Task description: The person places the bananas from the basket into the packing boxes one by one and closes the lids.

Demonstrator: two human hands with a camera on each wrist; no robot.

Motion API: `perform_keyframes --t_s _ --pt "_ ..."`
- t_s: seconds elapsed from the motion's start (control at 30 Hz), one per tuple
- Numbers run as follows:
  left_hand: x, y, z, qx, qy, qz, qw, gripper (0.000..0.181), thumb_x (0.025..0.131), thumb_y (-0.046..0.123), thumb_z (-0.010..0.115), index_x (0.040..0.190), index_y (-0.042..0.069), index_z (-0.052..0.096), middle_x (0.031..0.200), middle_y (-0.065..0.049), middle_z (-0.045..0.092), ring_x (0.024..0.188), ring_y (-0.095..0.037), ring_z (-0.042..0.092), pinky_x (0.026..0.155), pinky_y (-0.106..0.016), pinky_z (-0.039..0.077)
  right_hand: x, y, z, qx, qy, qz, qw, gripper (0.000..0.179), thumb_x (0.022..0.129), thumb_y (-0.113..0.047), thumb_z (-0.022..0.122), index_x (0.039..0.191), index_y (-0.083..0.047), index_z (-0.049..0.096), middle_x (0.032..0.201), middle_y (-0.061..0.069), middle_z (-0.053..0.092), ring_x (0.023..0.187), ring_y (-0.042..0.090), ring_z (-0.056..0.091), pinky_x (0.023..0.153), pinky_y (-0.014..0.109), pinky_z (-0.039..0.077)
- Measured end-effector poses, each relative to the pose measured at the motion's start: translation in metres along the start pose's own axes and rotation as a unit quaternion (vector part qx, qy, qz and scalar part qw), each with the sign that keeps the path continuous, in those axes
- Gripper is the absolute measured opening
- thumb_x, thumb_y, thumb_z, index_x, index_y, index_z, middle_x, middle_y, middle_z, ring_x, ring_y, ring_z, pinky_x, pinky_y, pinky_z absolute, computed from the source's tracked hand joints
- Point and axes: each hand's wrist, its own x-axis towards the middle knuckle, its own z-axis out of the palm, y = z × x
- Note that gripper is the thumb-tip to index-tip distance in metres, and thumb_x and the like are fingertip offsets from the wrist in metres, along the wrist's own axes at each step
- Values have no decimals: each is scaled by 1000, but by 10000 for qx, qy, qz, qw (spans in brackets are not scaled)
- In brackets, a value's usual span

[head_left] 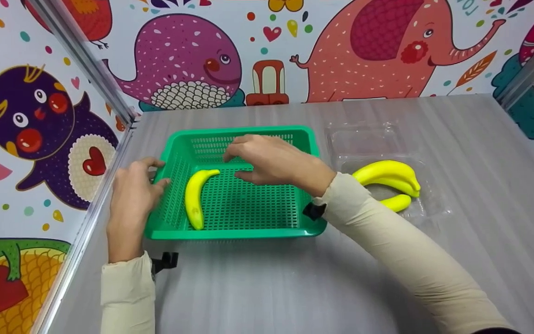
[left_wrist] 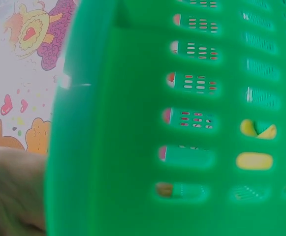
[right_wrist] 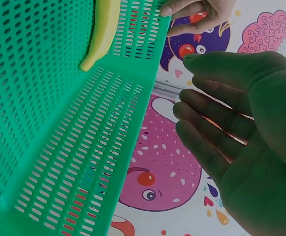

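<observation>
A green slotted plastic basket [head_left: 239, 234] stands on the table, and one yellow banana [head_left: 194, 199] lies along its left side. My left hand [head_left: 132, 204] holds the basket's left rim, with the fingertips at the edge. In the left wrist view the basket wall [left_wrist: 128, 147] fills most of the picture, and the banana [left_wrist: 254, 161] shows through its slots. My right hand [head_left: 271, 160] hovers over the basket's middle, to the right of the banana. Its fingers are relaxed and hold nothing, and in the right wrist view its palm [right_wrist: 275, 132] is bare.
Right of the basket lies a clear plastic clamshell box [head_left: 427, 199] with its lid [head_left: 364, 141] folded back. Several yellow bananas [head_left: 387, 174] sit in it, partly behind my right sleeve. Cartoon-printed walls [head_left: 267, 46] stand at the back and sides.
</observation>
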Motion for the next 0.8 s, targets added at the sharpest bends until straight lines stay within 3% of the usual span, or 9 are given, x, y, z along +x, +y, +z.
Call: perform_keyframes --t_s 0.6,0.8 --pt "5 2 2 67 -82 19 9999 45 100 8 76 143 0 67 138 -34 68 129 -52 66 106 -66 55 37 -2 31 142 -532 -160 9984 37 102 -25 78 137 -14 73 136 1 74 125 16 68 109 33 58" --pt "5 0 0 31 -109 47 9999 45 99 8 77 142 0 67 137 -35 69 127 -53 68 104 -68 56 53 -6 42 350 -833 -273 9955 41 103 -23 77 141 -9 70 141 3 73 132 19 67 114 32 55"
